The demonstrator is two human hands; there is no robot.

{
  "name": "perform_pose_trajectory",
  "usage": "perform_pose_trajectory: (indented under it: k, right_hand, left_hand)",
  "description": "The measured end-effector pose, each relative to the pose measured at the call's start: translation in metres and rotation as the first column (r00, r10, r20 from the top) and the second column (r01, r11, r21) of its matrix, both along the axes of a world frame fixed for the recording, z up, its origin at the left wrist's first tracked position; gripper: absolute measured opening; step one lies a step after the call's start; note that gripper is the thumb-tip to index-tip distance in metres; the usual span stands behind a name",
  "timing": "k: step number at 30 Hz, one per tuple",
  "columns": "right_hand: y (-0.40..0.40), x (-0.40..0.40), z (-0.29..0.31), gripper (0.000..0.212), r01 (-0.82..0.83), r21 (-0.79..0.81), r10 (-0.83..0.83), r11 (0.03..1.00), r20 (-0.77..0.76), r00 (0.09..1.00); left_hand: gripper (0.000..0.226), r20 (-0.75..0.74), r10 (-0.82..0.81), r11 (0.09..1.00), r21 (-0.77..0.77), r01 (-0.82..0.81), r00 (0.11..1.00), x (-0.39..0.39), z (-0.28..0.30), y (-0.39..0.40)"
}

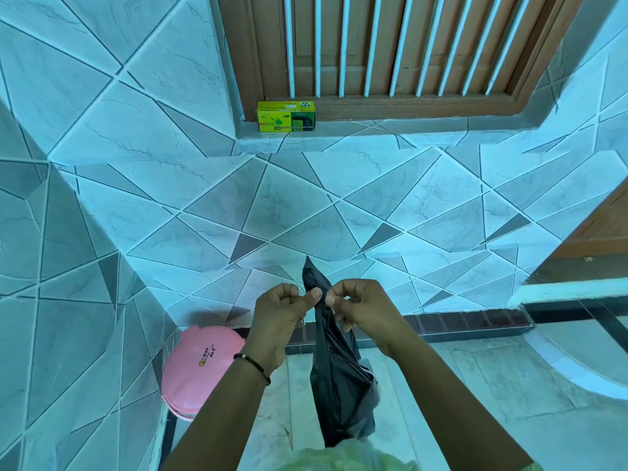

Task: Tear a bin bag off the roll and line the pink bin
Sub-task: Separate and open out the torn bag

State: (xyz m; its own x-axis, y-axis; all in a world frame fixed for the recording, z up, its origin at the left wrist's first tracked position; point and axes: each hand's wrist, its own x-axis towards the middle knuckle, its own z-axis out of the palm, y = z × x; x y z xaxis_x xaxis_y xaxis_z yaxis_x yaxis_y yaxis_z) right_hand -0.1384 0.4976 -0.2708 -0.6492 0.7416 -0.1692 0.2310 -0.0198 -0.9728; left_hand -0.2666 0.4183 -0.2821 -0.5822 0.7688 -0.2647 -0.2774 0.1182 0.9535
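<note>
Tearing looks done, since we pinch the loose black bin bag (339,375) between left hand (283,316) and right hand (362,309), while the closed pink bin (198,365) waits unlined below-left.

— Where is everything from where you stand?

— The black plastic bin bag (336,375) hangs in the middle, between the two hands: the left hand (278,314) pinches it on its left side near the top, the right hand (360,311) on its right. Its tip sticks up above both.

— And the bin?

— The round pink plastic bin (197,365) sits on the floor (492,385), low and left of the left forearm, in the corner against the tiled wall (339,198).

— Anything further back?

— A green cardboard bin-bag box (286,116) on the window ledge (373,129), well above the hands, with the wooden barred window (390,49) behind it.
</note>
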Motion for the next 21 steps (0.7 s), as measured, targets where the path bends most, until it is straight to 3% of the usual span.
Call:
perform_pose_trajectory:
  k: [4,8,15,21]
  right_hand:
    - [-0.004,-0.003,0.003,0.005,-0.043,-0.052,0.037,0.998,-0.121,0.992]
    - [-0.002,-0.005,0.002,0.013,0.022,-0.028,-0.025,0.999,-0.098,0.995]
    - [0.002,-0.009,0.010,0.005,-0.017,-0.037,0.014,0.999,-0.086,0.996]
    - [0.009,-0.017,0.015,0.009,0.133,-0.026,-0.134,0.991,-0.061,0.989]
  left_hand:
    - [0.036,0.023,-0.052,0.998,0.026,0.051,0.998,0.002,0.002,0.004]
    - [0.029,0.124,-0.072,0.995,0.075,0.063,0.990,0.002,0.002,0.004]
    - [0.015,0.101,-0.054,0.996,0.079,0.046,0.993,-0.006,0.002,0.005]
    - [0.009,0.079,-0.137,0.986,0.101,0.129,0.987,-0.012,0.005,0.010]
